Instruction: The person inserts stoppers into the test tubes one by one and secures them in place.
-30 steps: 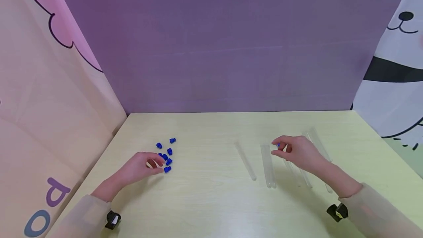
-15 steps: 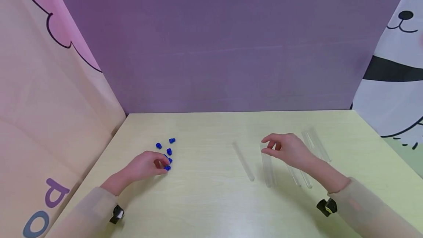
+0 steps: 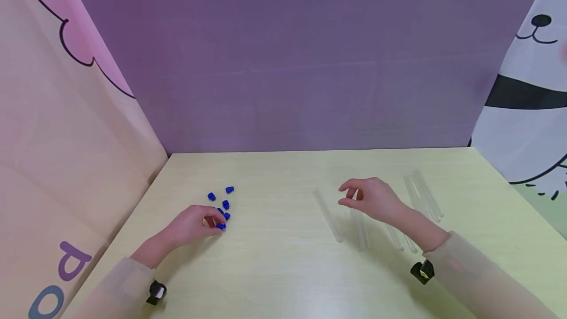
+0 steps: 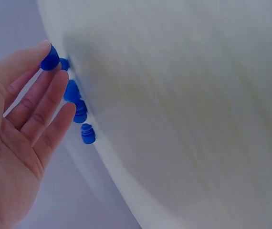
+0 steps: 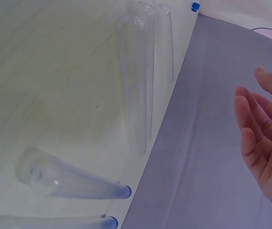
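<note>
My left hand pinches a small blue ribbed stopper between thumb and fingertips, low over the table. Several more blue stoppers lie loose just beyond it. In the right wrist view, my right hand holds nothing; its fingers are loosely bent, with the thumb apart from them. That hand hovers above a pair of clear test tubes, partly hiding them. A single clear test tube lies to their left. Blue ends show on a test tube and its neighbour in the right wrist view.
Further clear test tubes lie at the right, partly behind my right forearm. The pale wooden table meets a purple backdrop at its far edge. A printed cloth hangs along the left side.
My right hand has moved left from over the right-hand tubes. My left hand has shifted slightly right and now pinches the nearest stopper, which has moved a little left.
</note>
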Demonstrator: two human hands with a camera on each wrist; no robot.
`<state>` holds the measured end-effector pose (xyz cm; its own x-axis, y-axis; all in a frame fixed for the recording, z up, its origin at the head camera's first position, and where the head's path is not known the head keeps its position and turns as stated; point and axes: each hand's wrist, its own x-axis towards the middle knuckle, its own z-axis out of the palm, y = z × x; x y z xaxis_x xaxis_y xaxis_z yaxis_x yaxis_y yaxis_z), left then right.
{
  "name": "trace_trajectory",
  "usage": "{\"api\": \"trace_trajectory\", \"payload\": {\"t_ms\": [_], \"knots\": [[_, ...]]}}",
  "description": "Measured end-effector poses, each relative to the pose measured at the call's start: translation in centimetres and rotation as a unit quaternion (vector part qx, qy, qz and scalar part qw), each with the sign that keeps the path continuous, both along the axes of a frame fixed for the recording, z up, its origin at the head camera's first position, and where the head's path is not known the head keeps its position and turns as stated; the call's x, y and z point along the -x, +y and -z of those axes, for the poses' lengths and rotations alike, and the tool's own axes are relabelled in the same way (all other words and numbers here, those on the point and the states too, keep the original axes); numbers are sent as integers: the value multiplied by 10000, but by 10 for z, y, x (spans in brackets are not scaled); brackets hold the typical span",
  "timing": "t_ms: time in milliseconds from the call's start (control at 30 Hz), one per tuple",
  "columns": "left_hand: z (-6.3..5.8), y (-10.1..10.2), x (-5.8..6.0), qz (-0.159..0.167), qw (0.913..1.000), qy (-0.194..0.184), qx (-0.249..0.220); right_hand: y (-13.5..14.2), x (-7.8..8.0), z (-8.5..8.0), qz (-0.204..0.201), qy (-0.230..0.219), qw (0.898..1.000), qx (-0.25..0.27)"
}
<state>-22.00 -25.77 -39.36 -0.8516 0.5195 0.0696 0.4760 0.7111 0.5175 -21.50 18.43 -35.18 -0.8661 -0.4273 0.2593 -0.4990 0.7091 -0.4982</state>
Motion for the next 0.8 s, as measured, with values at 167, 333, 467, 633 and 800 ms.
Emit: {"api": "trace_trajectory", "payload": {"t_ms": [167,333,467,633,800], "knots": [[-4,-3,-6,53,9994,207,-261,-5,2,1,65,-81,9999,-53],[-8,-1,-10,-22,9982,66,-598,-10,6,3,18,-179,9997,-160],[-14,3,-12,-36,9955,-90,-940,-14,10,7,-4,-223,9994,-270],[-20,10,-14,0,9924,-175,-1217,-17,14,11,14,-324,9989,-347],[-24,16,-16,-19,9912,-28,-1322,-20,20,17,38,-363,9978,-560]]}}
